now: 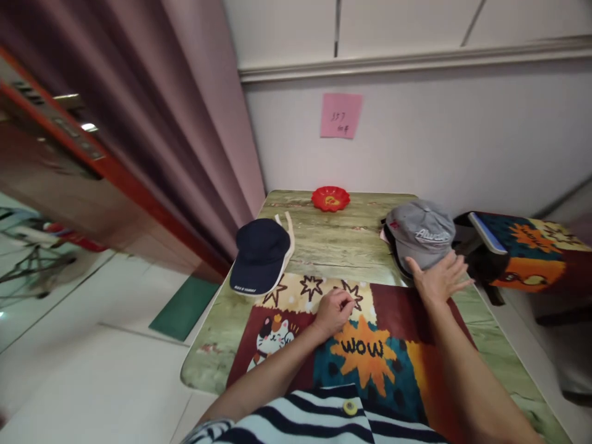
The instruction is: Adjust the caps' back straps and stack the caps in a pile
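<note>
My right hand point(443, 280) is spread at the front of a grey baseball cap point(424, 231) with white lettering; the thumb overlaps its brim, and whether it presses on it I cannot tell. Beneath the grey cap a darker brim shows, mostly hidden. My left hand point(333, 313) rests with curled fingers over a colourful printed mat point(393, 314), and nothing shows in it. To its left, a navy cap point(261, 253) with pale trim and straps lies at the table's left edge, its brim overlapping the mat.
A red scalloped dish point(330, 199) stands at the back of the wood-patterned table point(305, 237). Behind it is a white wall with a pink note point(341, 116). A purple curtain point(208, 111) hangs at left. Right of the table is a chair bearing a printed cloth point(531, 246).
</note>
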A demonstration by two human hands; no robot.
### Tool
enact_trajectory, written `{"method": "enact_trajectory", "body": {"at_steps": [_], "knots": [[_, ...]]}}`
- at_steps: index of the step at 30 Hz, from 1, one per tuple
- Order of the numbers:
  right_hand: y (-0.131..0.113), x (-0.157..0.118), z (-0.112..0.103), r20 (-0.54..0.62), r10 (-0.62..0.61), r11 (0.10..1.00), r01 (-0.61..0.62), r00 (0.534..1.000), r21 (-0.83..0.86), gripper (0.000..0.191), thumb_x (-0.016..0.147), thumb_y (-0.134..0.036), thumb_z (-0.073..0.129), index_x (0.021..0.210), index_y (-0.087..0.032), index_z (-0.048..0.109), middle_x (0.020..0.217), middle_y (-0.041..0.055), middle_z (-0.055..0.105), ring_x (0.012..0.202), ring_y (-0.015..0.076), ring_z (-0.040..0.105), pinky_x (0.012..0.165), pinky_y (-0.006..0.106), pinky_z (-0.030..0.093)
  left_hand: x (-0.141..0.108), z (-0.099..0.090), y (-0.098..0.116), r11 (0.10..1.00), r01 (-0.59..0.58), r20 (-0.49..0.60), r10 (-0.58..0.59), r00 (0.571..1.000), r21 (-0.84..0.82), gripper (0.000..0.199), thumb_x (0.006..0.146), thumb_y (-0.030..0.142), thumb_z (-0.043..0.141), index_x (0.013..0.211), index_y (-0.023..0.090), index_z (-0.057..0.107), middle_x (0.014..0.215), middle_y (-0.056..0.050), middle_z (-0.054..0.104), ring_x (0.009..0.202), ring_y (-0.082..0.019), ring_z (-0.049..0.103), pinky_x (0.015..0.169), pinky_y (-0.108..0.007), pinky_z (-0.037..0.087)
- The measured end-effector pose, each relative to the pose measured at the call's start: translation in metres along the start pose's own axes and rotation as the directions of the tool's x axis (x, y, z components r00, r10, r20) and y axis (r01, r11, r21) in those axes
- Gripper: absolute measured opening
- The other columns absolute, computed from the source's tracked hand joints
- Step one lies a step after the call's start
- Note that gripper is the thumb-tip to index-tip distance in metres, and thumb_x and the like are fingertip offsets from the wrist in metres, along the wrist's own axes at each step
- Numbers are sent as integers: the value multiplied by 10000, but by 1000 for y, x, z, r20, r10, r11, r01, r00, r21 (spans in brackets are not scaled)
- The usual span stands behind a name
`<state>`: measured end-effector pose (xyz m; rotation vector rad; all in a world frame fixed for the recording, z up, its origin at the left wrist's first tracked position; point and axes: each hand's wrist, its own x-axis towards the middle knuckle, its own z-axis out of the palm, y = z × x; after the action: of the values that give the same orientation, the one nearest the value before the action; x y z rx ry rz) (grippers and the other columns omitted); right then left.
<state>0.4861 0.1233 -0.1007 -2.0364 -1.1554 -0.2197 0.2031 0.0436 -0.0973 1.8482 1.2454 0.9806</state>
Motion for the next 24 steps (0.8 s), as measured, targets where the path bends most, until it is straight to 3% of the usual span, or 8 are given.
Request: {"method": "enact_trajectory", "body": {"at_steps": [5, 9, 12, 14, 17, 19, 21, 24], "knots": [[-52, -47, 3, 84, -379, 898, 345, 921, 272, 792, 913, -594, 533, 1535, -131, 369, 1587, 230, 360, 1481, 368, 314, 1176, 590, 246, -5, 8, -4, 997, 39, -2, -39, 999, -59, 95, 831, 232, 667, 753, 213, 716, 765, -33, 680, 732, -168, 622, 728, -294, 500], [-87, -99, 18, 305, -355, 823, 141, 884, 550, 533, 925, -528, 497, 1271, -148, 633, 1317, 186, 637, 1223, 304, 588, 1043, 466, 452, -10, 3, -4, 967, 119, -48, -133, 990, -227, 187, 794, 281, 721, 956, 187, 733, 849, -42, 702, 659, -143, 619, 602, -264, 504], [-94, -118, 24, 426, -315, 821, 18, 848, 571, 410, 912, -500, 498, 1035, -183, 727, 1081, 128, 738, 1030, 282, 664, 956, 424, 496, -5, -33, -1, 988, 46, -229, -80, 970, -147, 104, 833, 269, 678, 895, 197, 722, 921, -60, 709, 788, -174, 652, 689, -293, 538], [-93, -121, 23, 440, -343, 813, 27, 830, 582, 363, 905, -479, 509, 949, -202, 741, 1052, 110, 753, 1010, 278, 674, 941, 404, 495, 4, -76, -1, 999, 38, -430, -26, 902, 19, 76, 865, 253, 641, 879, 212, 704, 963, -65, 710, 894, -200, 652, 804, -333, 539], [-90, -119, 20, 440, -379, 808, 59, 814, 587, 342, 907, -460, 509, 912, -212, 745, 1028, 95, 761, 995, 273, 682, 909, 379, 495, 20, -148, -5, 954, 157, -726, 82, 683, 255, 62, 867, 255, 659, 909, 215, 678, 1030, -79, 689, 1074, -240, 615, 992, -387, 473], [-89, -118, 19, 448, -394, 815, 79, 803, 574, 337, 906, -456, 507, 905, -217, 746, 1016, 90, 763, 986, 272, 683, 894, 373, 494, 28, -185, -12, 909, 276, -813, 106, 573, 313, 175, 831, 273, 717, 983, 209, 659, 1140, -96, 658, 1165, -259, 582, 1054, -399, 429], [-90, -119, 19, 455, -403, 819, 91, 794, 567, 329, 903, -451, 509, 901, -222, 745, 1021, 87, 764, 989, 273, 682, 891, 372, 494, 34, -208, -20, 864, 402, -848, 52, 527, 302, 299, 791, 328, 772, 1033, 213, 640, 1249, -114, 618, 1231, -288, 549, 1080, -424, 398], [-91, -120, 19, 456, -401, 814, 80, 795, 575, 326, 903, -447, 509, 897, -221, 744, 1016, 86, 765, 985, 272, 684, 891, 375, 494, 40, -217, -31, 827, 505, -846, -71, 529, 247, 404, 756, 408, 807, 1063, 221, 623, 1319, -129, 586, 1274, -322, 521, 1082, -456, 381]]}}
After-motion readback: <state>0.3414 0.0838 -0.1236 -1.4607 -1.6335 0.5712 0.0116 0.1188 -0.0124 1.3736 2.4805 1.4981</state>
